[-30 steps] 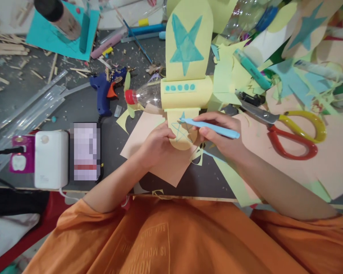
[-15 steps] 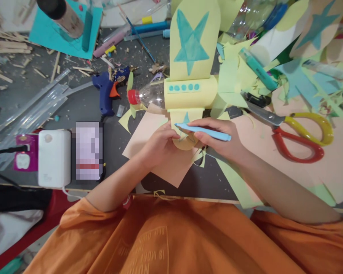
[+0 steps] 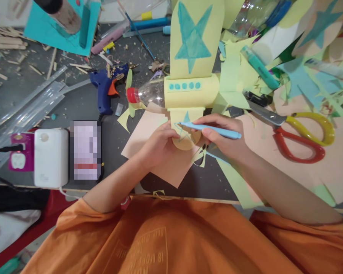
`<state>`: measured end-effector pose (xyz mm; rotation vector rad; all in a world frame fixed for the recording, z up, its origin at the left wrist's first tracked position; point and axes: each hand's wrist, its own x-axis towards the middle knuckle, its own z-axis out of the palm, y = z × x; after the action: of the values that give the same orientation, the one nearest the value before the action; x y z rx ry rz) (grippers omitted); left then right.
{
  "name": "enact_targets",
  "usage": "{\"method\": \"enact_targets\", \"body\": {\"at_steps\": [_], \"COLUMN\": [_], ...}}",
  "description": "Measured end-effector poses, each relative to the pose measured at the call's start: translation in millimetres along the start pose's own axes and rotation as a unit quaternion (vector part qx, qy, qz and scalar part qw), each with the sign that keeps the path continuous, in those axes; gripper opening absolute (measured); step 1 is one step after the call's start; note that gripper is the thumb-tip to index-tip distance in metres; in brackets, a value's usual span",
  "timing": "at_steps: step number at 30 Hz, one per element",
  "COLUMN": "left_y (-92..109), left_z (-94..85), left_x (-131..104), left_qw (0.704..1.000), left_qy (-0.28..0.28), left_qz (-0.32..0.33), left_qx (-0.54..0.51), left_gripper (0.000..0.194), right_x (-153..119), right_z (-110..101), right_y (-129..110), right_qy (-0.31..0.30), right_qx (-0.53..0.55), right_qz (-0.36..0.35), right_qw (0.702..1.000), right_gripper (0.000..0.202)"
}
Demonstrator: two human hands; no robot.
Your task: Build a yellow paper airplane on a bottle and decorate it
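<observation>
A plastic bottle (image 3: pixel 153 93) with a red cap lies on its side, wrapped in yellow paper and fitted with paper wings like a plane. Its far wing (image 3: pixel 218 45) bears a filled blue star; the near wing (image 3: pixel 187 141) carries a star that is only partly coloured. My left hand (image 3: pixel 160 142) pinches the near wing's left edge, thumb on top. In my right hand (image 3: pixel 224 133) is a light blue marker (image 3: pixel 217 129), its tip at the star's left point. A pink paper sheet (image 3: pixel 168 169) lies beneath.
Yellow-and-red scissors (image 3: pixel 298 133) lie to the right among paper scraps. Left of the bottle are a blue glue gun (image 3: pixel 104 93), clear glue sticks (image 3: pixel 42 101), a phone (image 3: pixel 85 150) and a white power bank (image 3: pixel 51 158). A teal marker (image 3: pixel 260 67) rests at the back right.
My right hand and the marker have shifted slightly right, the marker's tip moving along the near star's left point. My left hand stays on the wing.
</observation>
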<state>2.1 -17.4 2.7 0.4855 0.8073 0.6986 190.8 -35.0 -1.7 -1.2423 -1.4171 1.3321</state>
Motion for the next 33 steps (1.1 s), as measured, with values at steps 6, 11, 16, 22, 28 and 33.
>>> {"method": "enact_targets", "body": {"at_steps": [6,11,16,22,28,33], "left_y": [-3.1,0.3,-0.5,-0.7,-0.8,-0.1], "left_z": [-3.4,2.4,0.7,0.7,-0.2,-0.7], "left_x": [3.8,1.1,-0.6,0.2,1.5,1.1], "left_qw": [0.999,0.997,1.0,1.0,1.0,1.0], "left_qy": [-0.022,-0.068,-0.013,0.0,0.006,0.001], "left_qz": [0.022,0.039,0.007,-0.011,-0.01,-0.006], "left_qx": [0.01,0.014,-0.009,-0.022,-0.014,-0.008], "left_gripper": [0.025,0.023,0.027,0.024,0.03,0.028], "right_x": [2.9,4.3,3.7,2.8,2.2,1.0], "right_z": [-1.0,-3.4,-2.3,1.3,1.0,0.9], "right_y": [-0.9,4.2,2.4,3.1,4.6,4.7], "right_qy": [0.014,0.017,0.004,0.001,-0.007,-0.008], "right_qx": [0.038,0.117,0.076,0.076,0.062,0.054], "right_qz": [-0.002,-0.003,0.033,0.025,0.033,0.037], "right_qw": [0.999,0.993,0.997,0.997,0.997,0.998], "right_gripper": [0.013,0.022,0.021,0.013,0.012,0.017]}}
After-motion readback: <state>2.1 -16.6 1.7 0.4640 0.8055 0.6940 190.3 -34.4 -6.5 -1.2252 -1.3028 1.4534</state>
